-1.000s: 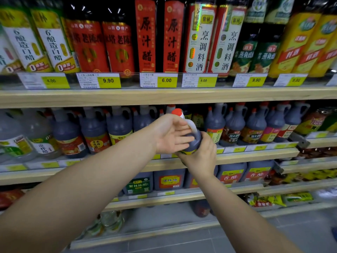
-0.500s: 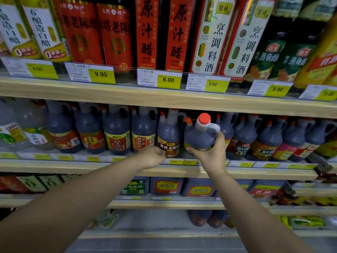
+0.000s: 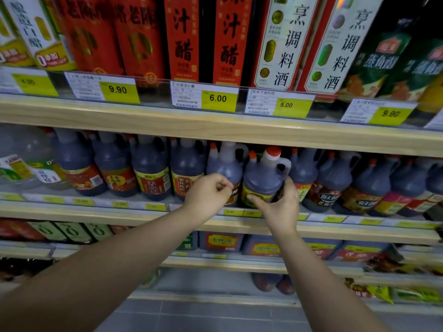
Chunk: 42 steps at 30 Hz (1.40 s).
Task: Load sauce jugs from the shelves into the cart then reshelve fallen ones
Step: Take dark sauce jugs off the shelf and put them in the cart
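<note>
Sauce jug (image 3: 262,178), dark contents, red cap (image 3: 273,152), moulded loop handle (image 3: 284,167) at the shoulder. It stands upright in the front row of the middle shelf (image 3: 96,213), between like jugs. The base is hidden behind the fingers, so I cannot tell whether it is fully seated. Right hand (image 3: 280,208) is clamped low on the body, thumb across the yellow label and fingers wrapped round the right side. Left hand (image 3: 206,195) is just beside it in front of the neighbouring jug (image 3: 225,167), fingers curled in and holding nothing that I can see. Handling estimate: the jug is filled to the neck, so heavy for its size, with the liquid likely to slosh when tilted. The walls look like thin plastic, stiff enough but probably yielding under a hard squeeze. The glossy label is likely slick. The loop handle seems best for carrying, and a low two-sided hold on the body best for sliding it square into the row. Little headroom shows under the upper shelf (image 3: 215,127), so keep it upright.
</note>
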Each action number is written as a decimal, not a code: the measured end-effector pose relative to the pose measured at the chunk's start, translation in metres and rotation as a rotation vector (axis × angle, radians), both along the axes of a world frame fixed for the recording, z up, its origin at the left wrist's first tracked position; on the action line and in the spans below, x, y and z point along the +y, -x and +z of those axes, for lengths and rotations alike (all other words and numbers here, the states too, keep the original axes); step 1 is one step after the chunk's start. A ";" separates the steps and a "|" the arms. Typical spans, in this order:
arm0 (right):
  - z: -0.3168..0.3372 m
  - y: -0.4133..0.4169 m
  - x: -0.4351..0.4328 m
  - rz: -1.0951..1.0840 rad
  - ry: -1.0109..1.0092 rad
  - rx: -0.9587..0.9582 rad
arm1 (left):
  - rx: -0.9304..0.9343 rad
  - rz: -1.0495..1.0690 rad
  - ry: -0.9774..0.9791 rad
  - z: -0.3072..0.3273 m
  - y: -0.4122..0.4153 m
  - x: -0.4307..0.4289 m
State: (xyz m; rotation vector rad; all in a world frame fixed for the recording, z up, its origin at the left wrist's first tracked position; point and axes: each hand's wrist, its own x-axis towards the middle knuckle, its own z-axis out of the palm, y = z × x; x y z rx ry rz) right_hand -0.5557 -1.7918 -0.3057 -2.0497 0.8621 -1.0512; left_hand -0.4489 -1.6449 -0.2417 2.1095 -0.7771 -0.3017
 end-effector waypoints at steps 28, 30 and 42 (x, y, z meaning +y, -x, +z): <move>0.026 -0.026 0.006 -0.260 0.335 0.321 | -0.223 0.020 0.036 0.001 -0.013 0.014; 0.024 -0.021 -0.002 -0.200 0.357 0.284 | -0.337 0.001 0.019 -0.003 -0.015 0.014; 0.005 0.004 0.003 -0.195 0.608 0.406 | -0.920 -0.122 -0.236 -0.042 -0.016 0.003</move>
